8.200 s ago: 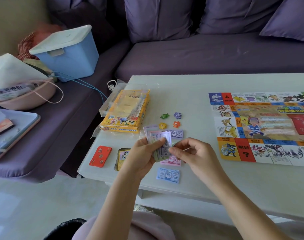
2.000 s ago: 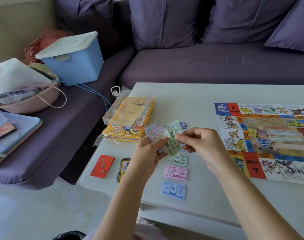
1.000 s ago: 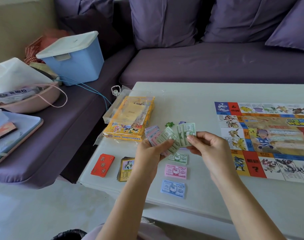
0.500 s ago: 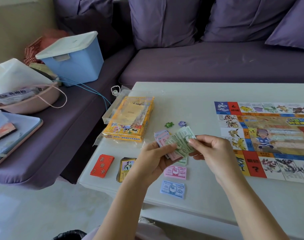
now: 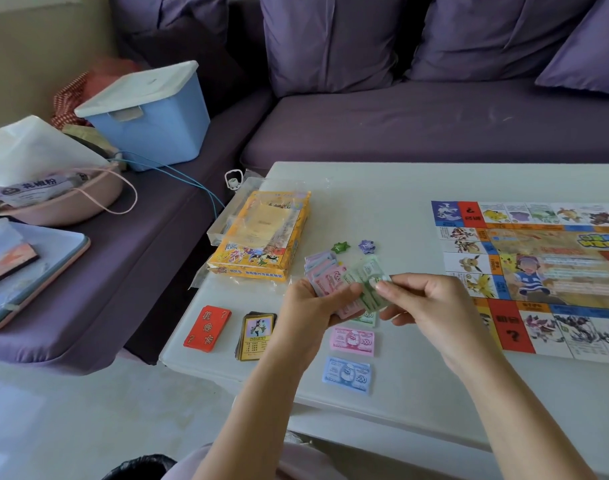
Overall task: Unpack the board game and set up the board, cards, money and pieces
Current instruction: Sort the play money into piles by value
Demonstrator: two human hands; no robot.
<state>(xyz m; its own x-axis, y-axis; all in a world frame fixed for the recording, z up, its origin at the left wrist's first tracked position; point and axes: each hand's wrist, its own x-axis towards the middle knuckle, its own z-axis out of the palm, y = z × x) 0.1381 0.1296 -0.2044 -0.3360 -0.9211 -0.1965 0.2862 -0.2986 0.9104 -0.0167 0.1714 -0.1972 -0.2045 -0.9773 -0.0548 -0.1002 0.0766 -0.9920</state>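
Over the near left part of the table (image 5: 382, 202), both hands meet above the money column.

- Left hand (image 5: 310, 306): clamped on a fan of notes (image 5: 325, 278), thumb on top. Mostly pink and lilac showing.
- Right hand (image 5: 431, 306): thumb and forefinger pinch one green note (image 5: 368, 285) at its upper end. The note overlaps the fan, and I can't tell if it's clear of the left thumb.

Key relation: the green pile (image 5: 367, 318) lies on the table right under the hands, half hidden, just on the near side of the right fingertips. Next in line toward the person are the pink pile (image 5: 353, 341), then the blue pile (image 5: 348, 374). All three lie with the long axis left to right. The held note is tilted off that axis.

My read: the next move is a short drop down and toward the body, plus a small twist to square the note with the pile. The right hand is nearer and already has it; the left only needs to release.

Elsewhere: the board (image 5: 538, 271) lies flat to the right, well apart from the piles. Green piece (image 5: 340, 247) and purple piece (image 5: 366, 245) sit just beyond the hands. Box (image 5: 261, 237) is far left, red cards (image 5: 207, 327) and card deck (image 5: 256, 336) by the left edge. The fan looks thick, so I'd say the sorting is far from done.
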